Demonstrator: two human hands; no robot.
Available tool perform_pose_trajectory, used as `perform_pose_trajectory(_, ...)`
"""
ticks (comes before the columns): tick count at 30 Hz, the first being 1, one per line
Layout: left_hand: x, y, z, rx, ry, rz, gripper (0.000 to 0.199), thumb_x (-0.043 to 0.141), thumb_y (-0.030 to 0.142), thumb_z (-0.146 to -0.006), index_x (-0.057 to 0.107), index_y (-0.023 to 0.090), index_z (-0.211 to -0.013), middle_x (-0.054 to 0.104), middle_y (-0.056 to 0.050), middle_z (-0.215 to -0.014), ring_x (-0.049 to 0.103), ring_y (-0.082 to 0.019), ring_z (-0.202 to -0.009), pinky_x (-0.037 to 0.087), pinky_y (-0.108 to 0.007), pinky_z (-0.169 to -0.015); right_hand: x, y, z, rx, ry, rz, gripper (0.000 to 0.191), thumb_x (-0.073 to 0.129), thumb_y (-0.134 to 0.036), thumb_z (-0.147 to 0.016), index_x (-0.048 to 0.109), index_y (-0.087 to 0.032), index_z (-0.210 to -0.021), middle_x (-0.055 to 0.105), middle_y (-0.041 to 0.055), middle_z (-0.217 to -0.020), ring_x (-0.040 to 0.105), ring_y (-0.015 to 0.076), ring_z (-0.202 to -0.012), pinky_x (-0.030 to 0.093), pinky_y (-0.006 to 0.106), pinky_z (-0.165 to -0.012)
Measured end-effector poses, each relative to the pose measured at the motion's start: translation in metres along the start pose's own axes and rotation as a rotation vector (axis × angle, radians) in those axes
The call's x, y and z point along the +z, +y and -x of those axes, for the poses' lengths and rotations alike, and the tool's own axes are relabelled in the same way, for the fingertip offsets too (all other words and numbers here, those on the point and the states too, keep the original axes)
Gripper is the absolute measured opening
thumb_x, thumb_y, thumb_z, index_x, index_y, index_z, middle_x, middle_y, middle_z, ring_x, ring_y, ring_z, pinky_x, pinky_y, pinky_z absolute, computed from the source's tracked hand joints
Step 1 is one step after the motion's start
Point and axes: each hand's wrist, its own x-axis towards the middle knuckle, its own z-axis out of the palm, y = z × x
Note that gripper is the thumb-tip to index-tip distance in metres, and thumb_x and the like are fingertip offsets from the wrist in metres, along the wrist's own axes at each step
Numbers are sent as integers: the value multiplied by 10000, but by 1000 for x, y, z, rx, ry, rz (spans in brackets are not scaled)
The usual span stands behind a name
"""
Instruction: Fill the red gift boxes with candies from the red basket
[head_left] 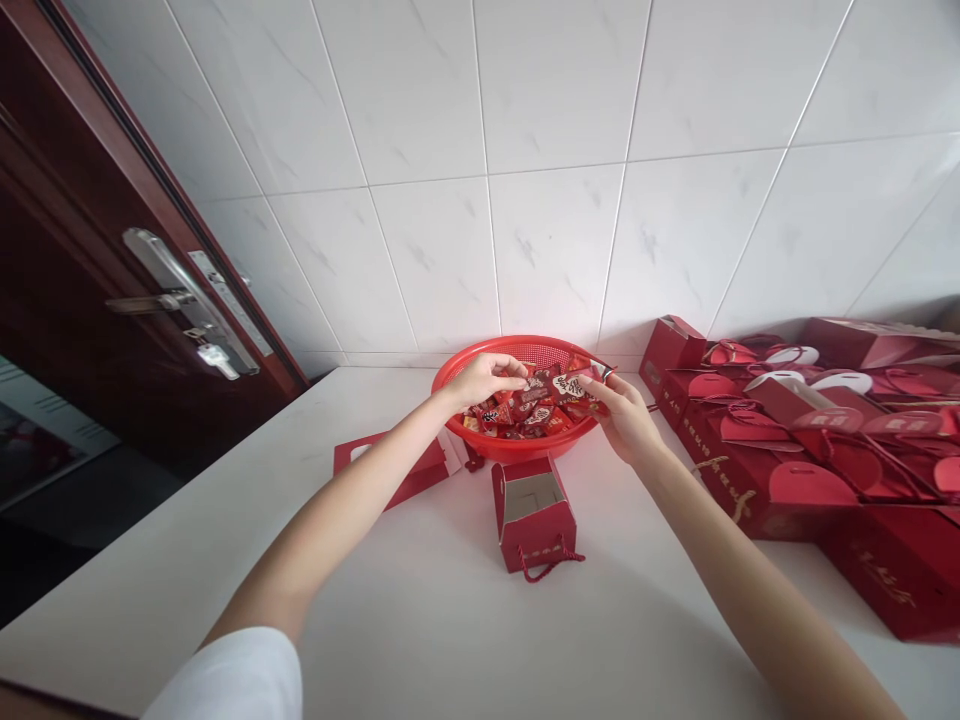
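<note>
A red plastic basket (491, 450) full of small red candy packets (536, 420) stands against the wall. My right hand (628, 415), over the basket's right rim, pinches a shiny red snack packet (592, 378). My left hand (486, 382) is above the left part of the pile, its fingertips drawn together beside a packet with white print. Whether it grips anything cannot be made out. In front of the basket sits a small red gift box (540, 540), its top open and a red rope handle hanging at the front. Its inside looks bare.
A flat, unfolded red carton (420, 475) lies left of the basket. Many red gift boxes (750, 480) with rope handles crowd the right side of the white table (420, 630). A tiled wall (555, 250) rises behind; a dark wooden door (90, 200) is at left.
</note>
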Motion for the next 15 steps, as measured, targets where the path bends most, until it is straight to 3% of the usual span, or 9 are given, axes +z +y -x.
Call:
perform_pose_trajectory(5,21,12,10,-32,60,263,275,859,280,-642,727,164,-853,684,-13,-862,579,-107,-719,463,-253,-677,0,0,1,55,-70,-5,430,912,-430,-591,727,-220,-917,769,40,-995,713,250,-950,595,350,-766)
perform_pose_trajectory(9,30,18,14,-178,71,487,213,831,160,-688,725,146,-873,681,-26,-848,591,-99,-683,461,-228,-615,0,1,2,19,-142,-34,384,892,-432,-643,723,-234,-925,757,44,-1062,698,241,-974,590,340,-756)
perform_pose_trajectory(15,36,22,14,-382,-123,802,119,763,85,-752,653,123,-778,579,6,-649,514,-70,-527,386,-176,-463,4,0,6,-33,-279,-14,348,861,-430,-709,722,-235,-961,762,55,-1049,704,251,-969,583,393,-838)
